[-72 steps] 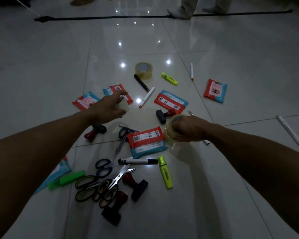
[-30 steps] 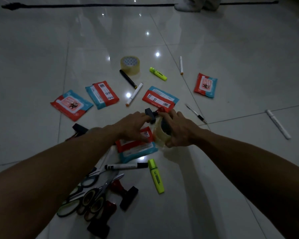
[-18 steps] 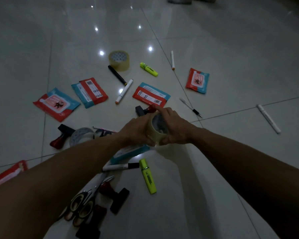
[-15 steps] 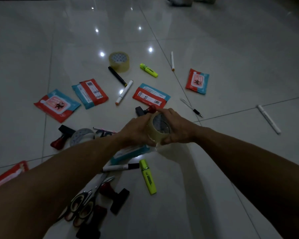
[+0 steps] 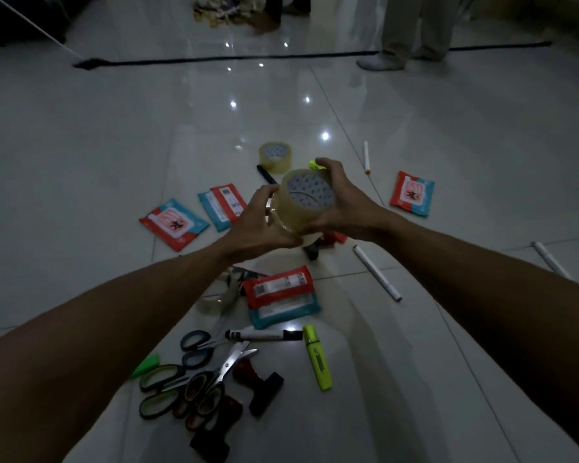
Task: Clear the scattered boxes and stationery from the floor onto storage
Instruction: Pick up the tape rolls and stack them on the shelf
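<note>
Nearest, on the glossy pale tile floor (image 5: 81, 195): a heap of scissors (image 5: 194, 379), steel blades crossed, loop handles in black and in green; beside them two stamps (image 5: 261, 384) with dark red grips and black block bases, and the pointed tip of a green item (image 5: 146, 364) showing past the left forearm.

Next: a yellow-green highlighter (image 5: 318, 357), blocky and flat-sided, lying lengthwise; a black-and-white marker (image 5: 263, 335), cylindrical, lying crosswise just beside its cap end.

Next: a soft red-and-teal packet (image 5: 281, 297) with barcode labels, crinkled film surface; a clear tape roll (image 5: 219, 299) to its left, partly behind the forearm; a slim white pen (image 5: 376, 272) to its right, laid diagonally.

Held above the floor: two tape rolls stacked (image 5: 301, 205) (translucent tan film, printed cardboard cores). The left hand (image 5: 258, 225) cups the stack from below and the side, fingers curled round it; the right hand (image 5: 343, 202) grips the opposite side, fingers wrapped over the top rim.

Beyond the hands: three more flat packets, two at left (image 5: 173, 223) (image 5: 221, 205) and one at right (image 5: 411, 192); a third tan tape roll (image 5: 275, 156) standing flat; a white stick-shaped pen (image 5: 366, 157); another white pen (image 5: 549, 259) at the far right.

Farthest: a black strip (image 5: 231, 58) across the tiles, and a person's light trouser legs (image 5: 411, 25).
</note>
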`<state>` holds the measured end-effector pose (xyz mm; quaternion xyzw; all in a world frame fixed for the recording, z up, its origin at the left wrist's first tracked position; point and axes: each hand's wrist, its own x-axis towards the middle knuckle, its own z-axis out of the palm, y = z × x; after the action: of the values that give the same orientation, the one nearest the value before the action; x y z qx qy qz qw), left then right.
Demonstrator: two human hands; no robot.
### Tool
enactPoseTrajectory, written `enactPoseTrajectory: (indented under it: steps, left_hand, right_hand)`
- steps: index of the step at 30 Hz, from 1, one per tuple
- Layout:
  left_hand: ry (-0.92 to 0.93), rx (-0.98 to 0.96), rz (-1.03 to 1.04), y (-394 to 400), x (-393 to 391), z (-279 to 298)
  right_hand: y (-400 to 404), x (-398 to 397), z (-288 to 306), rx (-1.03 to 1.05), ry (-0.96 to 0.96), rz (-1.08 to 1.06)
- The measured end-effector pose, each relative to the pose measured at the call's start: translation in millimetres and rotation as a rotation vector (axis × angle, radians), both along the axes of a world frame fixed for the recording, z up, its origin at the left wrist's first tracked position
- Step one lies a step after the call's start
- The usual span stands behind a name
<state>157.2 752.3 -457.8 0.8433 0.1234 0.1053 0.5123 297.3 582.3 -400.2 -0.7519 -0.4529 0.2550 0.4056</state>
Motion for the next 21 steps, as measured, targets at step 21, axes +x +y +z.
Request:
enactPoseTrajectory:
  steps: [21]
  left_hand:
    - [-0.059,-0.01,0.745,109,-263,151]
  right_hand:
    - [222,-205,116,0.119,0.19,0.442]
